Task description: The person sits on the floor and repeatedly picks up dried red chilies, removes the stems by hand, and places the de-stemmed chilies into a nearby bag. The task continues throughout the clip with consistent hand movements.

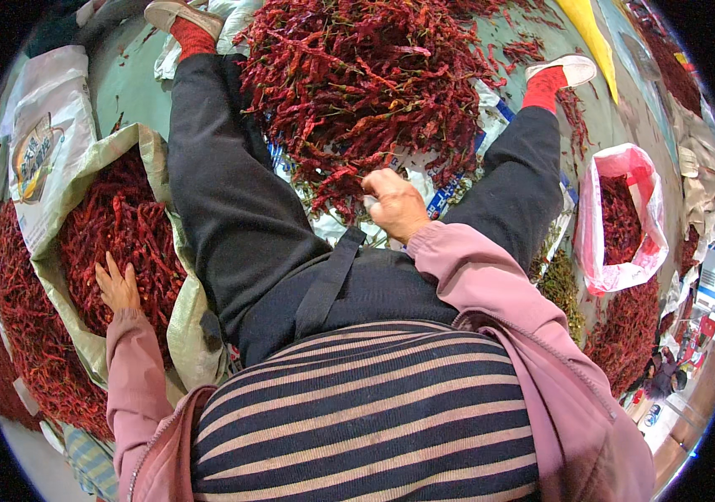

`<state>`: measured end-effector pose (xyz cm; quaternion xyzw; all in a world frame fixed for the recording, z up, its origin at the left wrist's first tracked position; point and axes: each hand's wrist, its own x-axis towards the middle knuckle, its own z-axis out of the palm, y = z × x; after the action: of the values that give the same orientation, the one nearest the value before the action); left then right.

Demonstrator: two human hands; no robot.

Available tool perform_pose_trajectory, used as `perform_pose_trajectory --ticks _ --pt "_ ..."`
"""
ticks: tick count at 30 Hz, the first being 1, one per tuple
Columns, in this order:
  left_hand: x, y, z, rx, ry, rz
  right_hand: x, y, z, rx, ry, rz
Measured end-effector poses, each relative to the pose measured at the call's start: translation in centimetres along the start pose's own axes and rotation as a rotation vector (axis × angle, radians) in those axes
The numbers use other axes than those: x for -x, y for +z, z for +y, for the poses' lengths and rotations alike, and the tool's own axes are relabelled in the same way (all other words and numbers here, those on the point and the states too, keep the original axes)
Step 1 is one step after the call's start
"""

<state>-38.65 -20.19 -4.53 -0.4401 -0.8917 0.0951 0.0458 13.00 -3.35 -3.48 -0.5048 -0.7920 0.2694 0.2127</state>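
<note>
Dried red chillies are heaped in a large pile (366,75) between my outstretched legs, on printed plastic sheeting (450,194). My right hand (398,203) is at the near edge of this pile, its fingers curled together. A small whitish patch shows at its fingertips; what they hold, if anything, is hidden. On my left stands a pale green woven sack (150,144), its mouth rolled open and full of dried red chillies (123,226). My left hand (118,284) rests on those chillies with its fingers spread.
A white printed bag (49,125) lies beyond the sack, with more chillies (35,309) heaped left of it. To the right stands a pink-and-white bag (652,197) holding chillies. Greenish-brown stems or scraps (560,289) lie beside my right leg. Something yellow (589,38) lies at far right.
</note>
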Motion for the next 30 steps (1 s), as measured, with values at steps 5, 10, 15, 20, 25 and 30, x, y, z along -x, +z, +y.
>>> perform_pose_trajectory --ticks 5,10,15,20,25,30 --pt "0.1 -4.0 -2.5 0.48 0.157 -0.075 -3.3 2.1 -0.2 0.278 -0.128 -0.066" --pt "1.9 -10.0 -1.5 0.405 0.201 0.034 -4.2 2.1 0.8 0.263 0.035 -0.15" --pt "3.9 -16.0 9.7 0.859 0.43 0.186 -1.9 -1.3 1.5 -0.161 0.235 0.036" --pt "7.6 -15.7 26.1 1.355 0.501 -0.659 -0.5 -3.2 0.3 -1.034 0.677 -0.028" --pt "9.6 -12.3 36.5 1.807 0.066 -1.319 1.3 -3.5 -0.5 -1.361 0.874 -0.18" --pt "9.2 -10.3 37.4 2.055 -0.041 -1.265 1.4 -3.3 -0.5 -1.272 0.927 -0.331"
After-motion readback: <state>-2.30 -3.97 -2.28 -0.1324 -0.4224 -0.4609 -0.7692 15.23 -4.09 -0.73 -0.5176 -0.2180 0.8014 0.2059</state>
